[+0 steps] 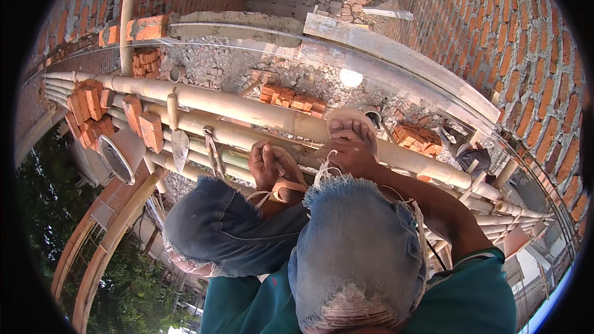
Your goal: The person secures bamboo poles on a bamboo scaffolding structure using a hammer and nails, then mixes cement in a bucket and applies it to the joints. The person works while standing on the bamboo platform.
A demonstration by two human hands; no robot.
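Note:
I sit on bamboo poles [247, 104], with my jeans-covered knees [356, 241] raised. My right hand [351, 151] is closed, its fingers bent against a tan, round-edged piece [371, 125], which they partly cover. Left of it, my left hand [265, 166] is curled closed beside a tan strap-like piece [288, 193]; what its fingers hold is hidden. Pale frayed strands hang near both hands. Metal pincers [213, 151] lie on the poles left of my left hand. Farther left rests a trowel [179, 148] with a wooden handle.
Bricks [150, 130] and a tilted bucket [124, 154] are on the poles at left. Brick stacks [294, 100] stand on the rubble below. A dark bag-like thing [473, 159] is at right. Brick walls [520, 55] rise beyond; gaps open between poles.

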